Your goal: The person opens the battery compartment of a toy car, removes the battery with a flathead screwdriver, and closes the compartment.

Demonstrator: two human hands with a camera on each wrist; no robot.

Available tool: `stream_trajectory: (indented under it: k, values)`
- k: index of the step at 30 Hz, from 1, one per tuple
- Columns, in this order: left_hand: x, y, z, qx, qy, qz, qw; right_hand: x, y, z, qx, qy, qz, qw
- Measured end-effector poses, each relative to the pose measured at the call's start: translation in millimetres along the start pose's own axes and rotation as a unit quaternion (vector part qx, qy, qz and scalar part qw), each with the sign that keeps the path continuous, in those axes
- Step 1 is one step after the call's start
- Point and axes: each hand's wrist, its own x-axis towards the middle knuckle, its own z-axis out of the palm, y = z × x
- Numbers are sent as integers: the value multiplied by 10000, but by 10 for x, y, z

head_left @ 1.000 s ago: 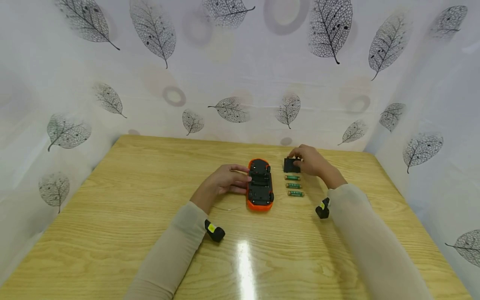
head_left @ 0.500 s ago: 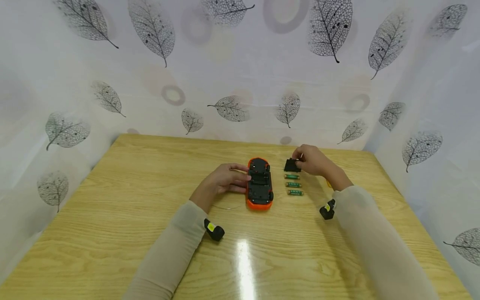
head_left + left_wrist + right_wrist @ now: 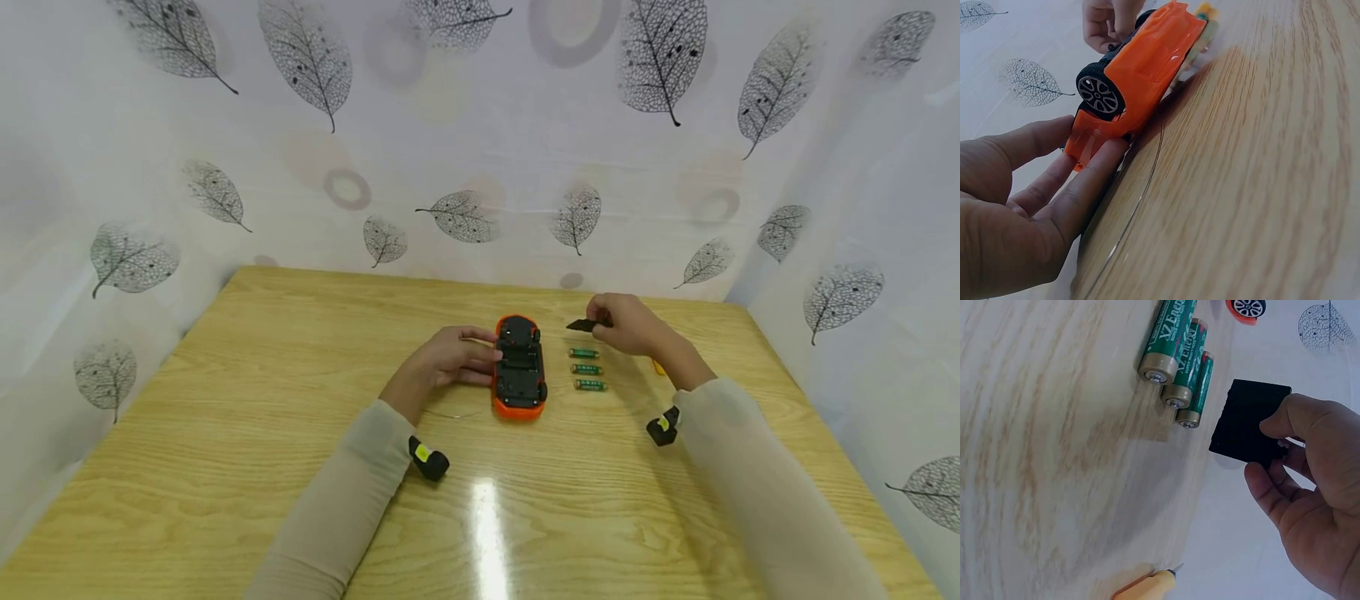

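Note:
An orange toy car (image 3: 519, 408) lies wheels up on the table, its black underside showing an uncovered battery compartment (image 3: 520, 360). My left hand (image 3: 453, 357) holds the car's left side, with digits at the upper and lower edges of the body (image 3: 1138, 81) in the left wrist view. To the right, my right hand (image 3: 626, 323) pinches a thin black battery cover (image 3: 1249, 422) between thumb and fingers. That cover is tilted nearly edge-on in the head view. Three green batteries (image 3: 587, 369) lie in a column between the car and my right hand.
A yellow-handled screwdriver (image 3: 1150, 587) lies near my right wrist, mostly hidden in the head view. A thin wire (image 3: 1138, 206) curves over the wooden table (image 3: 300, 358) beside the car. Behind stands a leaf-printed curtain (image 3: 480, 142).
My right hand has lifted the black battery cover and turned it from face-on to nearly edge-on. The right forearm has shifted slightly right, uncovering the yellow handle. Left hand and car stay put.

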Motion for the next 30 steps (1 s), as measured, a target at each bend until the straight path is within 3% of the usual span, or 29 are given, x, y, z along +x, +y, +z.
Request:
stream_trajectory:
  k: [24, 30]
  values:
    - [-14, 8, 12, -44, 3, 18, 10000, 101, -511, -45, -370, 43, -1064, 9936]
    - [-27, 14, 17, -80, 13, -17, 10000, 127, -597, -30, -362, 16, -1119, 9931]
